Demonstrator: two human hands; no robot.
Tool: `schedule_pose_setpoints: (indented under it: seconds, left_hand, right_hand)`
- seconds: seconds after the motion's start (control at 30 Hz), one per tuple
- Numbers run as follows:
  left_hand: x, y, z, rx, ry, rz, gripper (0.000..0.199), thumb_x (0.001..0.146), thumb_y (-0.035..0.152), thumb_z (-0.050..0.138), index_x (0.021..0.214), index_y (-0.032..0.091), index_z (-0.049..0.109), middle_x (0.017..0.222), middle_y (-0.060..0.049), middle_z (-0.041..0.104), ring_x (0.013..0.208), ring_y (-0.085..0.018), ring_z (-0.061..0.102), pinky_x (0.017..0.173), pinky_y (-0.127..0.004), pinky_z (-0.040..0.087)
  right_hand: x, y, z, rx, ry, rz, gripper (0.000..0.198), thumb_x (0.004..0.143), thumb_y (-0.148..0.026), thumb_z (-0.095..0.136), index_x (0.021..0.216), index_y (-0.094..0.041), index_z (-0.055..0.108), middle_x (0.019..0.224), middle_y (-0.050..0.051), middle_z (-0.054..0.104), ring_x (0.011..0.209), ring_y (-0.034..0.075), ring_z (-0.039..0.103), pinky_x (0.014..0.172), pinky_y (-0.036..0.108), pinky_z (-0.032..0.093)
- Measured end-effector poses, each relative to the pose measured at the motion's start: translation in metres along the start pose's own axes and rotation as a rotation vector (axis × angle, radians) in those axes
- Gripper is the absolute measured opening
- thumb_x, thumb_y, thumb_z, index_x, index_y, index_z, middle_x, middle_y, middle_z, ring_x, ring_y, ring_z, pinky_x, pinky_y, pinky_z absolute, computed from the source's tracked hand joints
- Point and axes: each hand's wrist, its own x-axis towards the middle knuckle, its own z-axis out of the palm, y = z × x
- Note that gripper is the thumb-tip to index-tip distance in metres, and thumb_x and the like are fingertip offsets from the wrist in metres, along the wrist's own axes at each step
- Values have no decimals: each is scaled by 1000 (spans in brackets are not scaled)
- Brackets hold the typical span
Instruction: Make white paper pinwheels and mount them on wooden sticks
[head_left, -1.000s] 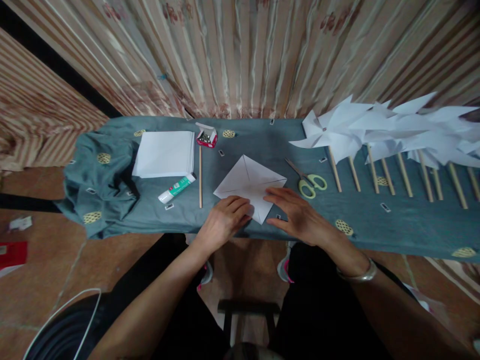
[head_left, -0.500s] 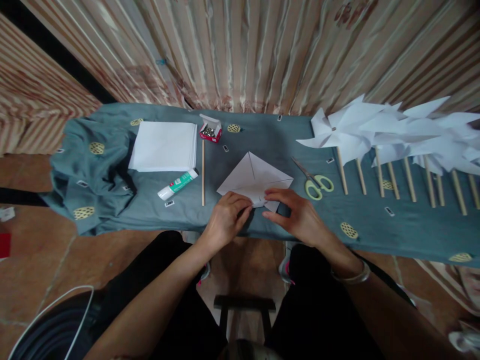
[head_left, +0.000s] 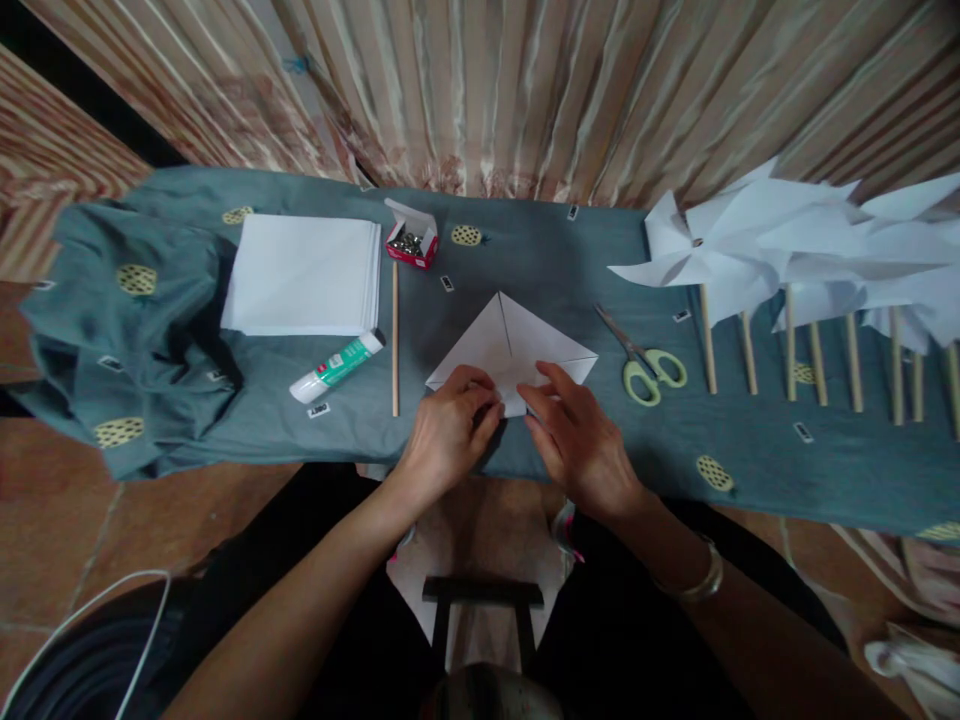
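A white square sheet of paper point(head_left: 504, 350) lies cornerwise on the cloth, with dark slits running in from its far and right corners. The near corner is folded in, and the near edge looks blunt. My left hand point(head_left: 454, 420) is closed, its thumb and fingertips pinching the paper at the near left. From the near right, my right hand point(head_left: 583, 435) grips the paper's edge, index finger above and thumb nearer me. Scissors point(head_left: 651, 372) with pale green handles rest just right of the paper. Left of it lies a thin wooden stick point(head_left: 395, 345).
A stack of white paper point(head_left: 304, 272) lies at the left, a glue stick point(head_left: 337, 368) below it. An open red box point(head_left: 411, 238) holds small metal pieces. Several paper pinwheels point(head_left: 742, 240) on sticks overlap at the right. Bunched cloth point(head_left: 172, 300) covers the left end.
The view has shifted slightly. My right hand has moved inward, its fingers closer to my left hand at the near edge. The flap that stuck out at the near right no longer shows.
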Motion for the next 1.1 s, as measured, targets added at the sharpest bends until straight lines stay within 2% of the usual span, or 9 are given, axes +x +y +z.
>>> schedule_pose_setpoints:
  seconds: [0.2, 0.53, 0.63, 0.8, 1.1]
  left_hand:
    - [4, 1, -1, 18, -1, -27, 15, 90, 21, 58, 85, 15, 71, 101, -9, 67, 78, -16, 67, 70, -28, 55]
    - [8, 1, -2, 40, -28, -45, 15, 88, 23, 59, 80, 15, 69, 98, -7, 65, 68, -13, 62, 65, -27, 52]
    - [9, 1, -2, 44, -33, -43, 15, 87, 23, 59, 79, 16, 69, 96, -7, 65, 70, -13, 62, 67, -28, 52]
    - [9, 1, -2, 40, -35, -47, 15, 87, 23, 59, 79, 16, 68, 97, -7, 65, 72, -14, 64, 69, -29, 53]
    - [10, 2, -1, 49, -46, -53, 15, 87, 22, 59, 78, 14, 68, 96, -8, 65, 71, -14, 63, 64, -27, 51]
  right_hand:
    - [0, -3, 5, -60, -20, -10, 34, 92, -5, 48, 125, -11, 57, 136, 24, 53, 116, 31, 57, 92, 48, 57]
    - [4, -4, 6, -36, -40, 5, 36, 92, -6, 46, 125, -9, 60, 135, 24, 54, 117, 31, 56, 97, 50, 54]
    - [5, -5, 6, -32, -55, 15, 36, 92, -5, 45, 124, -9, 61, 134, 24, 55, 117, 31, 55, 98, 50, 54]
    - [5, -6, 7, -1, -86, 72, 39, 92, -8, 45, 126, -15, 62, 136, 19, 56, 120, 31, 55, 99, 53, 53]
    - [7, -6, 7, -20, -98, 51, 36, 94, -9, 44, 124, -10, 62, 135, 23, 57, 118, 32, 55, 98, 52, 53]
